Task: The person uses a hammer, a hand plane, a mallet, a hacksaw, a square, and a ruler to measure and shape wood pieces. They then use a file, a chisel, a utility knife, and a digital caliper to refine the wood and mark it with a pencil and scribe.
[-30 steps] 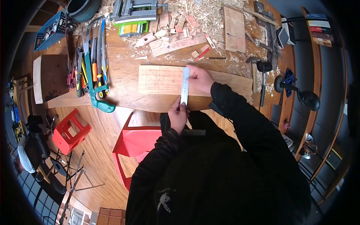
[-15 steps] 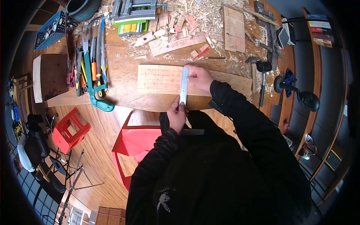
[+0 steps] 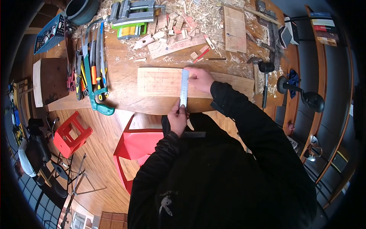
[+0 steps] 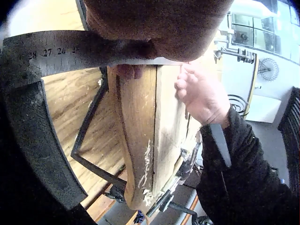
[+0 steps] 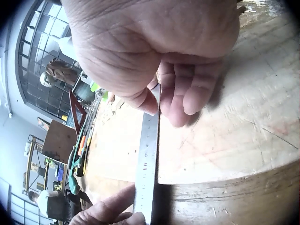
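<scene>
A steel try square with a ruled blade lies across a pale board marked with drawn lines. The thumb and fingers of my right hand pinch the blade at the board's far edge. My left hand grips the blade just off the table's front edge, thumb on top. In the left wrist view the blade's numbers run up to about 28, and the dark stock stands square to it. The right wrist view shows the thumb against one edge of the blade, with the other fingers curled on the board.
Wood shavings and offcuts cover the back of the table below a metal vise. A green-handled hacksaw and files lie left, a mallet right. A red pencil lies behind the board. A red chair stands in front.
The whole table scene has shifted slightly left in the head view. Both hands keep their hold, and the try square stays at about the same place on the board.
</scene>
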`<state>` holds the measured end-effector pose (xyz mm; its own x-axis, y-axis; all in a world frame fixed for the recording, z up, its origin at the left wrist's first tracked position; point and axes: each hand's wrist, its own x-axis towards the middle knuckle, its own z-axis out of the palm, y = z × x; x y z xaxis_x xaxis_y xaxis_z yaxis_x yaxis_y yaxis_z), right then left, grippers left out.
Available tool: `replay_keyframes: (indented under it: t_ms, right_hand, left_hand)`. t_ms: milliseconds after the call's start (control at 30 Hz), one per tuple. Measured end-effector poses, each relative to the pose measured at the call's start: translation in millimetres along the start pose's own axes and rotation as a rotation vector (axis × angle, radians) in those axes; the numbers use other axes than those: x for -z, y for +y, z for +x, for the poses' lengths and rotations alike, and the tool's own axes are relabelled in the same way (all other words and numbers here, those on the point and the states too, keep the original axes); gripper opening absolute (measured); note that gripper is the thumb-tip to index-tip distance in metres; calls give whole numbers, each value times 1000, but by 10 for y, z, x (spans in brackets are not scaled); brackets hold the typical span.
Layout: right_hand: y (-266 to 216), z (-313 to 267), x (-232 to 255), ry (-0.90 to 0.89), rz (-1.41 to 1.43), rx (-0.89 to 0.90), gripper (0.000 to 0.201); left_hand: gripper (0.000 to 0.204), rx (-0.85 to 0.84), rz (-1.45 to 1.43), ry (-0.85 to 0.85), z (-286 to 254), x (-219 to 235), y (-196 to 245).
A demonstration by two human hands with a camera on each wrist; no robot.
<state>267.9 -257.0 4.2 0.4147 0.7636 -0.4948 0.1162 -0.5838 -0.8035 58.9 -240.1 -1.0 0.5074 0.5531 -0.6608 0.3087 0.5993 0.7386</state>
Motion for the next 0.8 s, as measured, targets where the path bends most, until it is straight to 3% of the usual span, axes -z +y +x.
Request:
replay_keyframes:
  t_ms: [233,533,800]
  right_hand:
    - [-28,-257,233,65,86,-17,54]
    - [616,-868,864,200,35,-73,52]
    - [883,-916,990,178,13,-79,55]
  left_hand:
    - [39,-65,-18,-49,-126,-265,-36]
    - [37,-86,0,-174,-221,-1020,-476]
    - [39,-31,-26,-164,-255,-1264,-656]
